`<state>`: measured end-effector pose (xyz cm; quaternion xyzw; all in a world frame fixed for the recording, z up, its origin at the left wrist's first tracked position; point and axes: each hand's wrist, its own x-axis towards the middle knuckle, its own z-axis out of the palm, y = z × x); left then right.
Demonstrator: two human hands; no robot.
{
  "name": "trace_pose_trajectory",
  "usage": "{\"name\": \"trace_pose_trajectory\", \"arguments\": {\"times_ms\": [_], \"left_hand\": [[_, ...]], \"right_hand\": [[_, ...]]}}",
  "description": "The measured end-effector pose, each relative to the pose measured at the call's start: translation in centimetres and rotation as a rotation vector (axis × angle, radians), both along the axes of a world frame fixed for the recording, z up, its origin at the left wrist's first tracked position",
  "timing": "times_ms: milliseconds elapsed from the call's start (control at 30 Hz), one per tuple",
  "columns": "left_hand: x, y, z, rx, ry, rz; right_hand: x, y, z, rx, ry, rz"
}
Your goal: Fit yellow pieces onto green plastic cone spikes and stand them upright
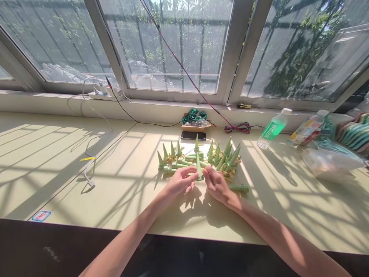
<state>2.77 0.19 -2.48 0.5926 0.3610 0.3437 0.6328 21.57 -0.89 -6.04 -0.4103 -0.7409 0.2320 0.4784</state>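
The green spike [198,168] was found between the two hands, above the near edge of the cluster on the table, tip up and leaning slightly. The left hand [183,179] had thumb and forefinger closed at its wide base, the remaining fingers loosely curled beneath. The right hand [214,181] was drawn into a tight pinch at the base's right side; whether a small part lay between those fingertips could not be told.

In this inspector's judgement, sound handling required the left grip to stay low and firm on the base, the right fingers to work square to it with light, even pressure, and the tip to be kept clear of the palms. Both wrists needed to remain low and forward of the cluster, lest a sleeve-side knock topple its members.

Around the hands stood upright spikes [226,148], with small yellow pieces [230,175] among them. A lying green piece [240,187] rested just beside the right hand. Behind the cluster lay a black phone [193,135], then a small box [198,128]. A labelled bottle [271,129] stood well apart, to the right.
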Motion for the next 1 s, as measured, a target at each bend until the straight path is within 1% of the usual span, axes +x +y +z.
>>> {"name": "trace_pose_trajectory", "arguments": {"times_ms": [133,233,400,467,600,667,733,867,933,1000], "left_hand": [[0.24,-0.07,-0.17,0.066,0.049,0.083],[0.41,-0.13,-0.28,0.141,0.068,0.093],[0.65,-0.06,-0.52,0.324,0.051,0.136],[0.75,-0.01,-0.63,0.344,0.061,0.152],[0.86,0.15,-0.69,0.247,0.117,0.194],[0.87,0.25,-0.66,0.181,0.112,0.211],[0.85,0.33,-0.63,0.106,0.094,0.200],[0.73,0.38,-0.66,-0.031,0.075,0.098],[0.60,0.39,-0.75,-0.054,0.062,0.057],[0.44,0.38,-0.82,-0.060,0.057,0.045]], "right_hand": [[-0.12,-0.21,0.34,-0.016,-0.034,-0.026],[-0.22,-0.34,0.57,-0.023,-0.057,-0.045],[-0.38,-0.29,0.53,0.008,-0.063,-0.073],[-0.47,-0.23,0.45,0.027,-0.041,-0.077],[-0.56,-0.14,0.36,0.063,0.005,-0.124],[-0.55,-0.12,0.39,0.079,0.017,-0.155],[-0.51,-0.12,0.50,0.099,0.021,-0.157],[-0.47,-0.25,0.77,0.093,-0.005,-0.066],[-0.45,-0.32,0.78,0.058,-0.013,-0.016],[-0.43,-0.33,0.69,0.029,-0.013,0.002]]}}
